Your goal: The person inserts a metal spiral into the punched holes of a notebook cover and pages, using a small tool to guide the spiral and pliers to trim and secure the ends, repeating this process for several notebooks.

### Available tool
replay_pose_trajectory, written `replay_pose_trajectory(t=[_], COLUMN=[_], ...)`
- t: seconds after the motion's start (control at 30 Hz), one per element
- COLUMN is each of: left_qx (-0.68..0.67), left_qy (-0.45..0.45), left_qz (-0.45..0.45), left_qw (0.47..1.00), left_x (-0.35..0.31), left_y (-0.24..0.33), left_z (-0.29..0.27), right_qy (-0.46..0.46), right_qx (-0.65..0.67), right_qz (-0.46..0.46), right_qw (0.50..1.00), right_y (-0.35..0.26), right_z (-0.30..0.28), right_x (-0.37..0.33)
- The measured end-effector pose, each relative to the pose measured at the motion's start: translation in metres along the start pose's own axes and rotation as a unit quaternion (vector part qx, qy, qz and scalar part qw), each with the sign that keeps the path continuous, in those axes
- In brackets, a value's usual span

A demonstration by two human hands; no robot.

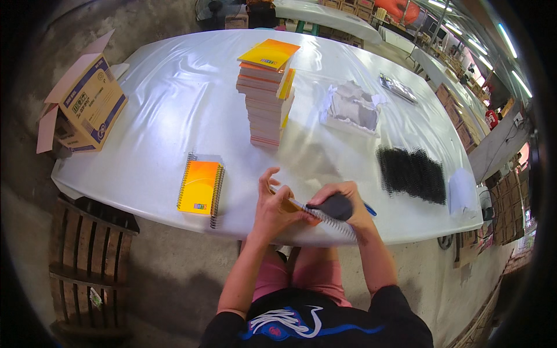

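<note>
At the far left an open cardboard box (87,104) with blue printing stands just off the table's left end, its flaps up; below it, on the floor, sits a dark wooden slatted chair (90,255); the long table (174,98) under a shiny white plastic cover fills the middle of the view. Near the front edge lies a finished orange-yellow spiral notebook (200,187), flat, with a wire coil along each long side; further back, near the table's centre, rises a tall stack of notebooks (266,98), the top one skewed on the pile. In front of the seated person, at the table's near edge, the left hand (272,207) grips an orange notebook (295,207) by its left end, thumb and palm closed on it while the other fingers stand up loosely spread; the notebook is held just above the edge, its metal spiral (333,222) running out to the right. The right hand (345,203) is closed around a dark rounded tool (333,206) with a blue tip showing past the knuckles, pressed against the spiral. Right of the stack lies crumpled white wrapping (354,107); beyond it a small clear packet (397,88); at the right end, a heap of black coils (412,173), and just beside it a white sheet (463,191).
</note>
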State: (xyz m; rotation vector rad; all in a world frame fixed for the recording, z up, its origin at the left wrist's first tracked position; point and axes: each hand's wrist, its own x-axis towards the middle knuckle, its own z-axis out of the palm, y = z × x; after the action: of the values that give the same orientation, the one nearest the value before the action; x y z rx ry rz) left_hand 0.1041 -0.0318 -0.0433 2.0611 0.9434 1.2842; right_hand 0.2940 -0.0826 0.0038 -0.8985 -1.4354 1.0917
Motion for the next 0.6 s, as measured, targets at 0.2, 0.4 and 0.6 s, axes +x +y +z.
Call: replay_pose_trajectory(t=[0.2,0.4,0.6], left_qx=[0.000,-0.032,-0.216], left_qy=[0.002,0.054,0.016], left_qz=[0.014,0.001,-0.107], left_qw=[1.000,0.998,0.970], left_x=[-0.002,-0.001,-0.005], left_y=[-0.010,-0.015,-0.036], left_z=[0.003,0.006,0.013], right_qy=[0.035,0.083,0.033], right_qx=[-0.163,-0.092,-0.203], right_qz=[0.091,0.151,0.117], right_qw=[0.982,0.981,0.972], right_y=[0.010,0.012,0.014], right_z=[-0.008,-0.001,0.009], right_x=[0.011,0.017,0.034])
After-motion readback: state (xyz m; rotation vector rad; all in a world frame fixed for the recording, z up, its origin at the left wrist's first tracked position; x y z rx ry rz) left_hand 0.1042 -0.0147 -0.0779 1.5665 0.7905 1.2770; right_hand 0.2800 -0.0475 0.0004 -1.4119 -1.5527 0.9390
